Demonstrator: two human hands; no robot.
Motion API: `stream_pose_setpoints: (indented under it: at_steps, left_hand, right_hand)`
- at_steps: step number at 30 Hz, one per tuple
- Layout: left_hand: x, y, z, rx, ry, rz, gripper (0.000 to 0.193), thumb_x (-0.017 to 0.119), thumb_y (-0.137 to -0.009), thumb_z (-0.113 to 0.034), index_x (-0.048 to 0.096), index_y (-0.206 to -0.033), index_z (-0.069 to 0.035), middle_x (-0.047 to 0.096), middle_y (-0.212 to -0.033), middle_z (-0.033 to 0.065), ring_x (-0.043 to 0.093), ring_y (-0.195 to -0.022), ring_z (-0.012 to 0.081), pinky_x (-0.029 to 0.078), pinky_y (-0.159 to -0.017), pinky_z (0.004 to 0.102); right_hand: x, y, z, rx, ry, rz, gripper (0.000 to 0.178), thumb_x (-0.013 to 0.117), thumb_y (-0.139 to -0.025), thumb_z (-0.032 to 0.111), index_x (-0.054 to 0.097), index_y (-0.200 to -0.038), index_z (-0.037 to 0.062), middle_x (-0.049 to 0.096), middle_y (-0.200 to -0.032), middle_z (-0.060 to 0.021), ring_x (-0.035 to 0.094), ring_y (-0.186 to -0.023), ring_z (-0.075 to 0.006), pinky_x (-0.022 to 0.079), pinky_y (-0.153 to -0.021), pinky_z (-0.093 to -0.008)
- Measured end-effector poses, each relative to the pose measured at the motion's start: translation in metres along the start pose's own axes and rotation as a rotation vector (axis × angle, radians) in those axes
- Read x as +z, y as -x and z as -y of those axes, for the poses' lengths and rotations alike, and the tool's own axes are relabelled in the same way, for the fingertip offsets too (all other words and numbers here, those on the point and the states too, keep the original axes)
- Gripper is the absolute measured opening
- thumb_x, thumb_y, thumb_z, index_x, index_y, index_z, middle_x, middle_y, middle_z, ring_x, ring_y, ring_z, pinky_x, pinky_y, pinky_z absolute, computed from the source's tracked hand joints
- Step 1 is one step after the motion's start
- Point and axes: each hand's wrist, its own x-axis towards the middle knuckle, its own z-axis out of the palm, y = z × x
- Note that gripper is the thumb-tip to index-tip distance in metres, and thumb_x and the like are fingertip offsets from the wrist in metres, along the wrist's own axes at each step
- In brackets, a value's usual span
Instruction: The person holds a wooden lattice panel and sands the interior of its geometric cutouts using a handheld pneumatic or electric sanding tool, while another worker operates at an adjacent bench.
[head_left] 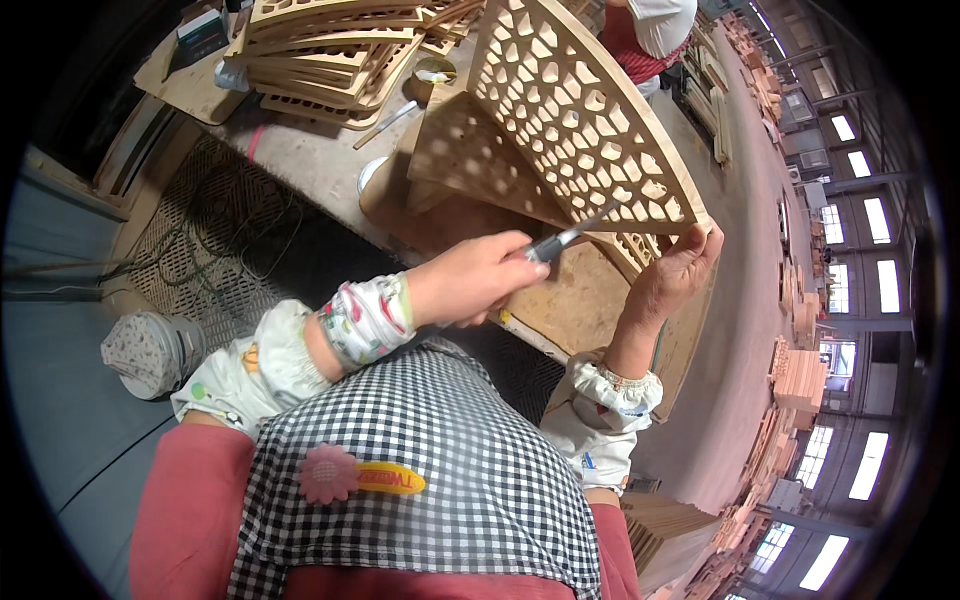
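A curved wooden lattice panel [610, 172], cut through with many irregular holes, stands tilted over the bench. My right hand [680, 268] grips its lower right corner. In my left hand [470, 280], closed round the dark handle, is a narrow-bladed hand tool [545, 248]; whether it is a knife or a file I cannot tell. The blade's tip lies over the panel's lower edge, among the holes. Behind the panel, a plain wooden board [470, 160] catches spots of light through the openings.
Several curved wooden frames [330, 55] are stacked at the far left of the bench [300, 165]. A round tin [433, 72] and a thin stick [385, 125] lie nearby. A white bucket [155, 355] stands at left on the floor. Another person [650, 35] is beyond the panel.
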Motion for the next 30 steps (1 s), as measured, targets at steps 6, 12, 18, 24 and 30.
stream_pose_setpoints:
  at_steps: [6,12,18,24,30]
  left_hand:
    - [0.0,0.038,-0.019,0.081,0.065,-0.044,0.048,0.058,-0.11,-0.029,0.05,-0.147,0.0,0.055,-0.073,-0.0023,0.049,-0.051,0.0041,0.042,-0.047,0.0212]
    - [0.011,0.037,-0.039,0.056,0.05,0.013,0.053,0.058,-0.11,-0.029,0.046,-0.152,0.0,0.056,-0.072,-0.0021,0.053,-0.053,0.0046,0.044,-0.047,0.022]
    - [0.023,0.028,-0.042,0.226,-0.296,-0.171,0.048,0.061,-0.106,-0.029,0.052,-0.143,0.0,0.067,-0.078,0.0062,0.064,-0.061,0.0152,0.05,-0.058,0.0315]
    - [0.024,0.031,-0.035,0.245,-0.437,-0.266,0.042,0.062,-0.105,-0.028,0.054,-0.136,-0.001,0.07,-0.08,0.0128,0.069,-0.069,0.0233,0.052,-0.066,0.0364]
    - [0.019,0.03,-0.027,0.255,-0.36,-0.261,0.046,0.064,-0.105,-0.03,0.054,-0.14,-0.001,0.07,-0.082,0.0093,0.066,-0.064,0.0182,0.052,-0.061,0.0341]
  right_hand:
    - [-0.009,0.007,-0.003,-0.054,0.119,0.032,0.04,0.05,-0.115,0.039,0.06,-0.116,0.0006,0.056,-0.101,-0.0005,0.054,-0.09,-0.0081,0.048,-0.082,-0.0239]
    - [0.004,0.014,0.01,-0.132,0.223,-0.009,0.041,0.05,-0.116,0.038,0.061,-0.12,-0.0012,0.059,-0.098,-0.0036,0.056,-0.089,-0.0124,0.047,-0.079,-0.0278]
    - [0.004,0.017,0.017,-0.182,0.248,0.006,0.041,0.052,-0.115,0.038,0.063,-0.118,-0.0016,0.06,-0.095,-0.0052,0.056,-0.085,-0.0129,0.047,-0.076,-0.0279]
    - [0.007,0.02,0.02,-0.184,0.265,0.002,0.041,0.052,-0.115,0.038,0.063,-0.118,-0.0016,0.061,-0.093,-0.0056,0.058,-0.082,-0.0128,0.048,-0.073,-0.0285]
    - [0.002,0.021,0.021,-0.13,0.278,0.082,0.043,0.047,-0.116,0.04,0.059,-0.121,-0.0011,0.062,-0.106,-0.0065,0.063,-0.101,-0.015,0.055,-0.088,-0.0318]
